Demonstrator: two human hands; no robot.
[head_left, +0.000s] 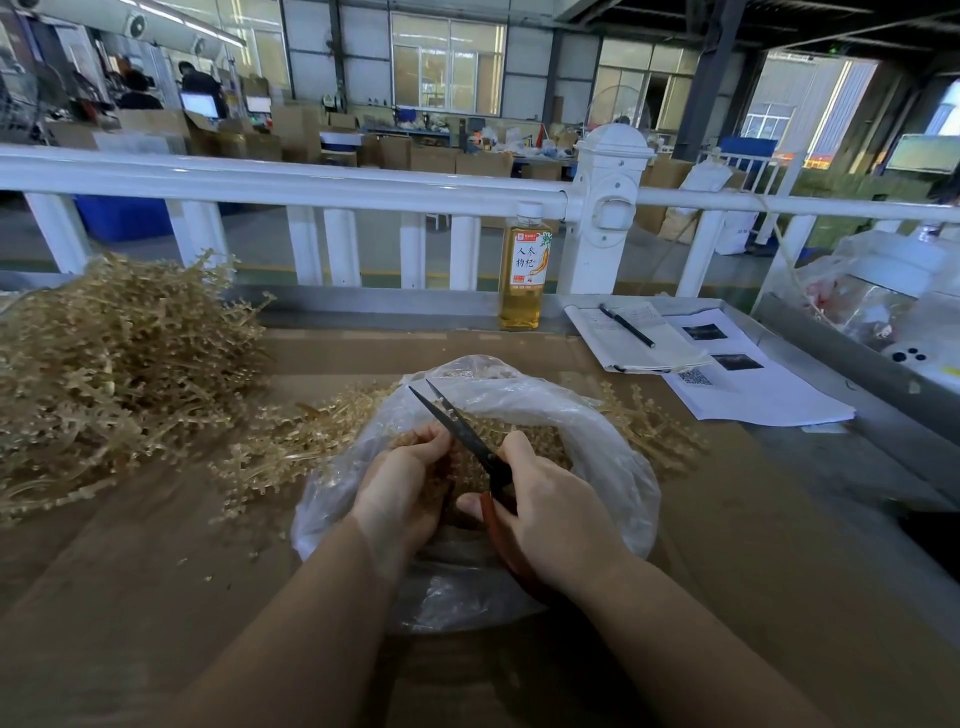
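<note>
The scissors (467, 436) sit over the mouth of a clear plastic bag (550, 402) at the middle of the work surface. Their dark blades are slightly parted and point up and to the left. The right hand (556, 514) is clamped round the red handles, with the thumb lying along the near one. The left hand (400, 488) is curled round a tan plastic sprig (441, 467), holding it just beside the blades. It is too tangled to tell whether the blades touch it.

The bag lies slumped open and holds a heap of small tan cut pieces (540, 447). More sprigs (291, 441) spill out on the left side of the bag, and a few show past its right rim. A large loose pile of the same sprigs (114, 364) fills the left of the surface, well apart from the hands.

The surface is flat brown cardboard (727, 571) laid on a metal bench (841, 374), with small tan crumbs scattered on it. At the back stands an upright bottle of amber drink (523, 270), cap on. To its right lies an open notebook (623, 348) with a pen (626, 326) on it, overlapping printed sheets (753, 395). Crumpled clear bags (872, 296) sit at the far right.

A white railing (311, 179) runs behind the bench. Beyond it is a workshop hall with stacked cardboard boxes (431, 156), tall windows and people at monitors.
</note>
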